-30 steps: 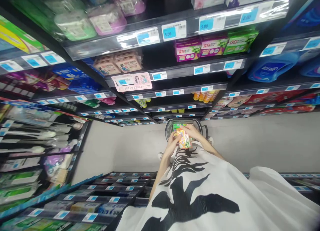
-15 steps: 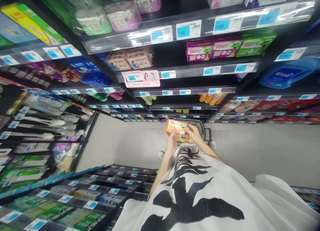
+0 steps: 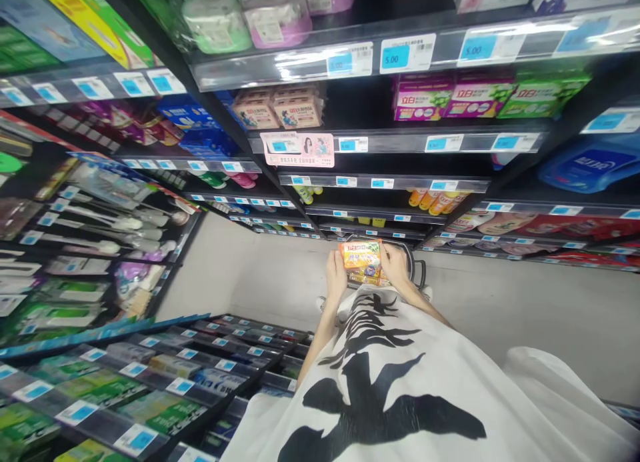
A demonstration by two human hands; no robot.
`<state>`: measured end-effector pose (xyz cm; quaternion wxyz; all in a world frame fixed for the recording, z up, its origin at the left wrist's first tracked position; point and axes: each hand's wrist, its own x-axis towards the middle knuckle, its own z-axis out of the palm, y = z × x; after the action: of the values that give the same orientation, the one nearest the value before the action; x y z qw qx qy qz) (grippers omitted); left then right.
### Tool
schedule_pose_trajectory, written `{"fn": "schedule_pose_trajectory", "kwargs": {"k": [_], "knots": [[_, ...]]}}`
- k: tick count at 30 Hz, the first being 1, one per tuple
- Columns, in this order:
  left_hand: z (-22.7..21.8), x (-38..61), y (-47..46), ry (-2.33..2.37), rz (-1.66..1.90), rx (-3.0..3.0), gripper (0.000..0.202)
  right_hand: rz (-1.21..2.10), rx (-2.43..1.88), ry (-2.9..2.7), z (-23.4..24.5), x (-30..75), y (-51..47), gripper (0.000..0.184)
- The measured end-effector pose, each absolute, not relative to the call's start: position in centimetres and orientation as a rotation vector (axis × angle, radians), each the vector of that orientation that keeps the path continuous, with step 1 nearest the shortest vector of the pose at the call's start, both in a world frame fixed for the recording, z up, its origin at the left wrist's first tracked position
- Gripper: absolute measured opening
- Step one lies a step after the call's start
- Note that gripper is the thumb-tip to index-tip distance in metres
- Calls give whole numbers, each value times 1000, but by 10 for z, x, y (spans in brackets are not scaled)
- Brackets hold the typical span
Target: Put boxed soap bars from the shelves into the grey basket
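Note:
An orange pack of laundry soap point(image 3: 361, 255) with white, yellow and green print is held up in front of my body, its printed face toward me. My left hand point(image 3: 337, 274) grips its left end, fingers mostly behind it. On the right end, my right hand point(image 3: 395, 263) closes around the edge. Below the pack is a dark shopping basket point(image 3: 411, 259). Several yellow and orange packages point(image 3: 369, 279) show inside it, partly hidden by the soap pack and my hands.
Ahead rise dark shelves with price tags point(image 3: 407, 53). They carry purple soap packs point(image 3: 423, 100), a green pack point(image 3: 543, 95), beige packs point(image 3: 299, 109) and orange bottles point(image 3: 435, 201). Brushes point(image 3: 107, 220) hang at left. A lower shelf unit point(image 3: 180, 365) stands at near left. Grey floor point(image 3: 500, 289) extends right.
The soap pack has turned from a slight tilt to nearly level, and my hands have shifted to its two ends. The view has swung slightly, moving the shelves rightward.

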<state>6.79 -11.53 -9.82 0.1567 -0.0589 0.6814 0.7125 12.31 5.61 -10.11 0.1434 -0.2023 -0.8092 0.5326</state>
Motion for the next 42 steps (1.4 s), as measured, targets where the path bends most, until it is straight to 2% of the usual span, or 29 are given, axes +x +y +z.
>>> {"fn": "schedule_pose_trajectory", "kwargs": {"k": [5,12,15,19,24,32,42], "knots": [[-92,63,-121,2211,1873,-71,45,1476,-654,-2313,-92,122,59,59],[-72,58,-115,2336,1716,155,52,1379,-599,-2381,-69,121,67,56],[-53,53,-119,2516,1554,276,51,1251,-516,-2431,-54,118,68,58],[-14,49,-129,2738,1399,445,44,1238,-429,-2323,-24,120,68,57],[15,49,-136,2755,1576,494,50,1371,-401,-2115,-6,127,67,58],[-5,48,-133,2461,1840,318,60,1526,-405,-2064,-16,125,71,59],[1,50,-138,2487,1787,361,59,1595,-385,-2015,-8,123,69,61]]}}
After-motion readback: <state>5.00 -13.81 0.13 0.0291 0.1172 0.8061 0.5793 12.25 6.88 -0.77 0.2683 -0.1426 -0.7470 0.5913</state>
